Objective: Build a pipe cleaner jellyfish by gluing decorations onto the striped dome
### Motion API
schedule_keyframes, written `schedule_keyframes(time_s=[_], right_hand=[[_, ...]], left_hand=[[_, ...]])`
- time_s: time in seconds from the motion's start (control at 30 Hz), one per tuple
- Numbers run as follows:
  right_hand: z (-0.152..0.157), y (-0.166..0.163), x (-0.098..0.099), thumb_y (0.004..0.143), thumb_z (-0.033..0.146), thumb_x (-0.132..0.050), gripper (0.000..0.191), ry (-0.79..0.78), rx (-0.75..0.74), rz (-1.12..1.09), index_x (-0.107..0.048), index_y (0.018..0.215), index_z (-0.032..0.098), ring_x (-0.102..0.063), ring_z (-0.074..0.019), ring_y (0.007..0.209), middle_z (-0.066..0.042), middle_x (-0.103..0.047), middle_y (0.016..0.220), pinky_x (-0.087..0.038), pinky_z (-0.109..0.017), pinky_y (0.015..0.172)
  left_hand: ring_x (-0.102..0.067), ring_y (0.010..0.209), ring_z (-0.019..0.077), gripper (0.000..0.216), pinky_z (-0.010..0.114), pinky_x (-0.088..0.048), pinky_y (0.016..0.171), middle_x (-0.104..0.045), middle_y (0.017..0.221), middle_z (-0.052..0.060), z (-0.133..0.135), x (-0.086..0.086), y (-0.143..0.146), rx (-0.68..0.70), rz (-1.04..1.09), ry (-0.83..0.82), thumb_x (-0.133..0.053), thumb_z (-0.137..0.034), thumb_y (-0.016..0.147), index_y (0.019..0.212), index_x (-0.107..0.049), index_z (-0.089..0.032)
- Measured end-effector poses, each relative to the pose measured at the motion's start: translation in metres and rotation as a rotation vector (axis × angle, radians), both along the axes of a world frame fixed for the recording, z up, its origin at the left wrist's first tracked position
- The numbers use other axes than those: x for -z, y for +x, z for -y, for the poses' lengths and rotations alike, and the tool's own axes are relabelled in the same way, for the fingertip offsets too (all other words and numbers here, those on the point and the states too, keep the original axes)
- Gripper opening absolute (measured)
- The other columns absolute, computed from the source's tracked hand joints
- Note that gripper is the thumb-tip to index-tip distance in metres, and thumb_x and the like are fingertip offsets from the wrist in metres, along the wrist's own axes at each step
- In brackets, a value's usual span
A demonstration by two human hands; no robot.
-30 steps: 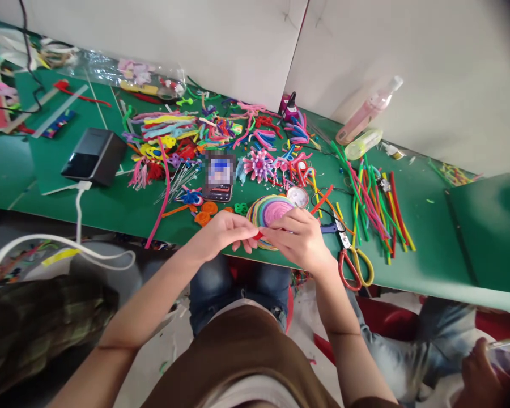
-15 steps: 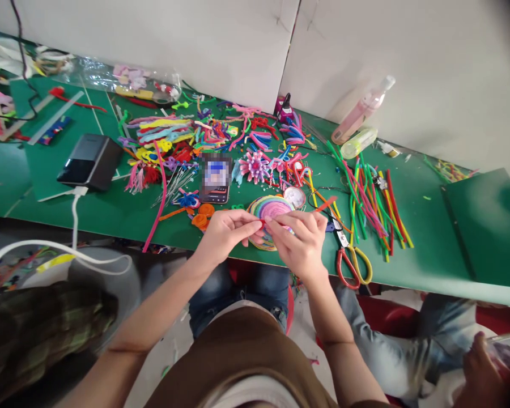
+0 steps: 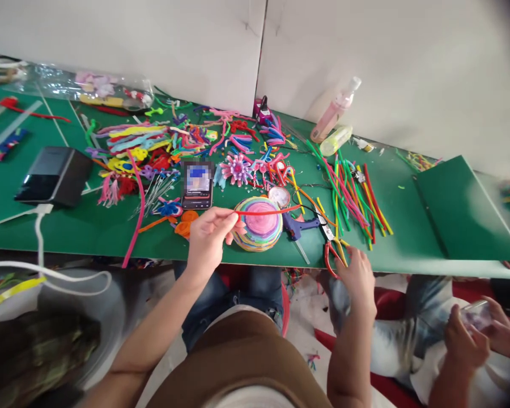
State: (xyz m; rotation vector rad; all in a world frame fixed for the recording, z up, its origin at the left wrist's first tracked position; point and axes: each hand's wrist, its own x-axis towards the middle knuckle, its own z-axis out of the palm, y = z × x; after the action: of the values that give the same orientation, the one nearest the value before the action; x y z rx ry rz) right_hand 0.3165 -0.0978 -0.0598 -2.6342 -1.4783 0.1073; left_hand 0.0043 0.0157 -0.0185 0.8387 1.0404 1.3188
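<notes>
My left hand (image 3: pixel 208 235) pinches one end of a red pipe cleaner (image 3: pixel 268 213), which stretches out to the right. Under it on the table sits a round rainbow-coloured coiled piece (image 3: pixel 259 237), pink at its centre. At the table's front edge, my right hand (image 3: pixel 359 277) has its fingers closed on the yellow handle of the scissors (image 3: pixel 328 249), whose other handle is red. Between the coiled piece and the scissors lies a dark blue glue gun (image 3: pixel 300 225) with a clear glue stick. A small round white-lined dish (image 3: pixel 279 196) is just behind.
A phone (image 3: pixel 198 187) lies left of centre, beside heaps of pipe cleaners (image 3: pixel 131 136). A black power station (image 3: pixel 53 175) with a white cable stands farther left. Two bottles (image 3: pixel 336 110) and loose pipe cleaners (image 3: pixel 365 198) are at right. A seated person's hands (image 3: pixel 467 334) hold a phone.
My right hand has let go of the red pipe cleaner and moved right and down to the scissors. My left hand keeps the pipe cleaner. The view has shifted to the right.
</notes>
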Motion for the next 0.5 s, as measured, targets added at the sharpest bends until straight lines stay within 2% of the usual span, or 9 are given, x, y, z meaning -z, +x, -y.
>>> schedule_keyframes(time_s=[0.07, 0.2, 0.3, 0.4, 0.5], right_hand=[[0.007, 0.013, 0.012, 0.077, 0.029, -0.053, 0.04, -0.145, 0.024, 0.013, -0.057, 0.116, 0.017, -0.058, -0.0285, 0.102, -0.014, -0.06, 0.112, -0.046, -0.036, 0.079], [-0.008, 0.018, 0.022, 0.074, 0.026, -0.054, 0.046, -0.265, 0.076, 0.014, -0.052, 0.117, 0.011, -0.061, -0.0289, 0.097, -0.016, -0.062, 0.109, -0.045, -0.035, 0.077], [-0.018, 0.025, 0.017, 0.073, 0.024, -0.052, 0.043, -0.345, 0.016, -0.008, -0.053, 0.114, 0.01, -0.063, -0.0287, 0.094, -0.017, -0.066, 0.102, -0.044, -0.033, 0.074], [-0.008, 0.04, 0.005, 0.077, 0.023, -0.048, 0.038, -0.334, -0.019, -0.03, -0.056, 0.112, 0.013, -0.066, -0.028, 0.093, -0.015, -0.07, 0.097, -0.044, -0.032, 0.073], [0.022, 0.06, -0.008, 0.08, 0.042, -0.05, 0.044, -0.296, 0.026, -0.06, -0.058, 0.113, 0.014, -0.068, -0.0308, 0.089, -0.015, -0.071, 0.094, -0.046, -0.033, 0.068]], left_hand=[[-0.067, 0.053, 0.0137, 0.02, 0.017, -0.037, 0.038, -0.069, 0.06, 0.002, -0.001, 0.0, 0.002, 0.008, 0.0, 0.005, -0.075, -0.032, 0.071, 0.075, -0.064, -0.016], [-0.069, 0.055, 0.0158, 0.025, 0.017, -0.039, 0.038, -0.071, 0.063, 0.004, -0.003, 0.0, 0.009, 0.011, 0.006, 0.01, -0.076, -0.035, 0.07, 0.075, -0.064, -0.015], [-0.069, 0.056, 0.0163, 0.026, 0.017, -0.041, 0.039, -0.072, 0.063, 0.004, -0.004, -0.001, 0.011, -0.001, 0.016, 0.004, -0.077, -0.036, 0.068, 0.075, -0.064, -0.015], [-0.071, 0.059, 0.0177, 0.025, 0.018, -0.044, 0.042, -0.072, 0.065, 0.004, -0.005, -0.002, 0.009, -0.015, -0.001, -0.037, -0.076, -0.035, 0.069, 0.077, -0.064, -0.015], [-0.072, 0.062, 0.0187, 0.024, 0.019, -0.046, 0.045, -0.073, 0.065, 0.004, -0.007, -0.003, 0.006, -0.043, -0.019, -0.079, -0.075, -0.034, 0.069, 0.079, -0.065, -0.015]])
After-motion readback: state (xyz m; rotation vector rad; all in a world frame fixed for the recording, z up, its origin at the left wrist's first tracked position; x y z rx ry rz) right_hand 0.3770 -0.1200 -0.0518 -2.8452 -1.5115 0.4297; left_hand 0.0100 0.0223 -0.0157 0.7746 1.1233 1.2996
